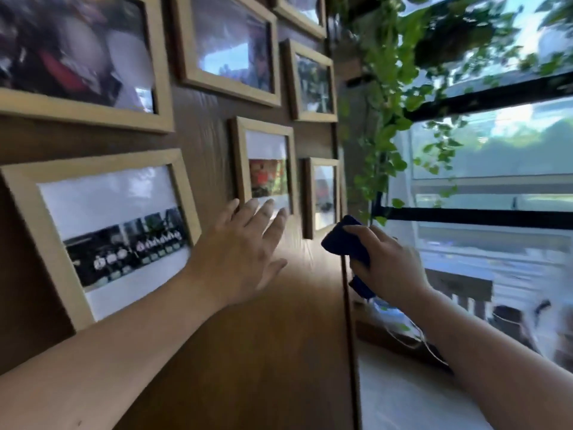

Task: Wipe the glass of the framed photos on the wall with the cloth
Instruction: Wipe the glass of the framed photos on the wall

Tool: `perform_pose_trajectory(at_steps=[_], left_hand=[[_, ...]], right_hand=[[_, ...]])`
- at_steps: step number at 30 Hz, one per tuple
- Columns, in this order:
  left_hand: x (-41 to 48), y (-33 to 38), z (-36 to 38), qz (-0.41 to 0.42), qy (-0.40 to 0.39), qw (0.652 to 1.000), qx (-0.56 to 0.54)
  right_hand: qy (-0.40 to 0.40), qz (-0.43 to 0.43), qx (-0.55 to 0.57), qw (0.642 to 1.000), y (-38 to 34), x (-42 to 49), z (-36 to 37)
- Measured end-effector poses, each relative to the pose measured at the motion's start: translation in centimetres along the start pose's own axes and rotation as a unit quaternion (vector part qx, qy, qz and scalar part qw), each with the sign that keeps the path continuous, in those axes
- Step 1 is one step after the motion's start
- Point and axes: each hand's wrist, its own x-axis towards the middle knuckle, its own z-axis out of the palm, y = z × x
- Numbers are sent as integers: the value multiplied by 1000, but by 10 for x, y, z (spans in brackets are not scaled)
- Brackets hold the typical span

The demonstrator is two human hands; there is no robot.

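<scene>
While the cloth (345,240) is kept bunched in the right hand (390,262), near the far small frame (321,197) | left hand (245,249) spread flat, fingers apart, at the middle frame (263,166), likely steadying it.

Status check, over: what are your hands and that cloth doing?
Left hand open, fingertips at small frame. Right hand gripping blue cloth, off the glass. Nothing blocking.

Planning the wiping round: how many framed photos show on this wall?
7: top left, top middle, top right, cropped, right middle, lower left, centre, lower right. More may lie outside view.
</scene>
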Motion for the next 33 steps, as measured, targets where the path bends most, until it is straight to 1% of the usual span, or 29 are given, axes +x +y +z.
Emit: perform_pose_trajectory(at_steps=[4,8,12,14,19,23,27,31,33], left_hand=[[9,-29,9,-21,-1,999,36],[33,-44,20,-42,18,998,54],[65,-43,36,-57,49,997,24],[83,-37,46,-47,60,997,14],[134,-27,71,-29,60,997,29],[179,-19,99,-39,48,997,54],[224,-10,129,-68,34,995,69],[265,0,153,-74,29,992,95],[281,3,165,-71,24,990,119]], right_hand=[[7,-24,49,999,-1,39,35],[8,-31,59,998,2,66,67],[11,-19,45,999,12,86,89],[13,-11,44,999,22,96,97],[34,-10,48,998,62,121,119],[43,8,56,998,112,145,147],[39,-11,69,997,155,172,179],[48,-34,96,994,187,202,204],[49,-33,114,992,197,215,215]])
